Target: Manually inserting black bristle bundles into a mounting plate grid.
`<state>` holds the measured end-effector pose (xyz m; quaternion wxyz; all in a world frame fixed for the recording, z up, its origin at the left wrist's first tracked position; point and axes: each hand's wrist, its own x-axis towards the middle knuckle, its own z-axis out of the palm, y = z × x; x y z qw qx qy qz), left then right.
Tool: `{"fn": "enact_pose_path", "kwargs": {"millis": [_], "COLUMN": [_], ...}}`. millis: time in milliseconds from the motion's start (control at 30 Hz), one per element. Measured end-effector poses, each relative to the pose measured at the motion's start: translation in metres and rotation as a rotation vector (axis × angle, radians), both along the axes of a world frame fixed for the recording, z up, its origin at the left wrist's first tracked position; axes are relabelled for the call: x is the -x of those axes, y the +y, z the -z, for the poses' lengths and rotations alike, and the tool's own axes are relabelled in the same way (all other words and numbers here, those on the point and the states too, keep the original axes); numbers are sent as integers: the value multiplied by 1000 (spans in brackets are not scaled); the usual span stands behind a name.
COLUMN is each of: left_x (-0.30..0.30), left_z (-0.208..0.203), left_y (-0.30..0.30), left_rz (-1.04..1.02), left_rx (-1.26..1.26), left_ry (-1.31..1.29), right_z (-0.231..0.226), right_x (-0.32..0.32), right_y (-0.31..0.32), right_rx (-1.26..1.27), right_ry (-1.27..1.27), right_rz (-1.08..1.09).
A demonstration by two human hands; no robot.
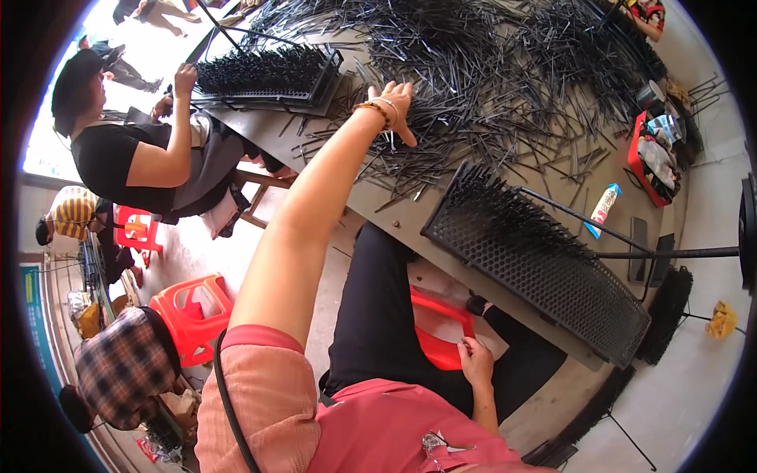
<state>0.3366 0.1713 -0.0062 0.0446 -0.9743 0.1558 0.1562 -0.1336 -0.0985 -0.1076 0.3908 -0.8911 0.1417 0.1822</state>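
My left arm stretches across the table, and my left hand [392, 108] is open over the edge of a large heap of thin black strips [473, 102], its fingers spread. It wears a beaded bracelet and a bangle. Low beside my dark trousers is my right hand [476, 363], fingers curled in front of a red plastic stool [438, 347]; whatever they may hold is hidden. Between my body and the heap, a long black perforated rack [536, 276] lies slantwise along the table edge. Black strips stand packed in its upper-left part, while bare holes show towards its lower right.
At the left a co-worker in black [130, 150] works at another filled rack [256, 79]. A white and blue packet [604, 209], a phone [637, 248] and a red bin [650, 162] lie to the right. Metal rods cross the right side. Another red stool [189, 315] stands left.
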Motion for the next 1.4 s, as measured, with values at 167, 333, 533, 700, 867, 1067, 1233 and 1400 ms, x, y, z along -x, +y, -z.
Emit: {"fn": "enact_pose_path", "kwargs": {"millis": [167,333,533,700,867,1067,1233,1400], "left_x": [-23,-27,-24,-28,-26,-15,-28,-33], "left_z": [5,8,4,0,8,6,22,24], "left_y": [-14,-15,-32,-34,-38,-48,-39,-31], "left_rz": [-22,77,27,-1,9,-59,-111,-144], "left_rx": [-50,-143,-168,-140,-140,-63,-5,66], "left_ry": [103,157,93,324,282,170,178,80], "right_z": [-1,-2,-1,1,-3,4,-4,-1], "right_x": [0,-1,-1,-2,-2,0,-2,-2], "right_y": [0,0,0,0,1,-2,1,1], "right_rx": [-36,-28,-32,-40,-29,-31,-58,-56], "right_ry": [-9,22,52,48,42,-52,-32,-4], "right_rz": [28,32,40,47,36,16,23,35]}}
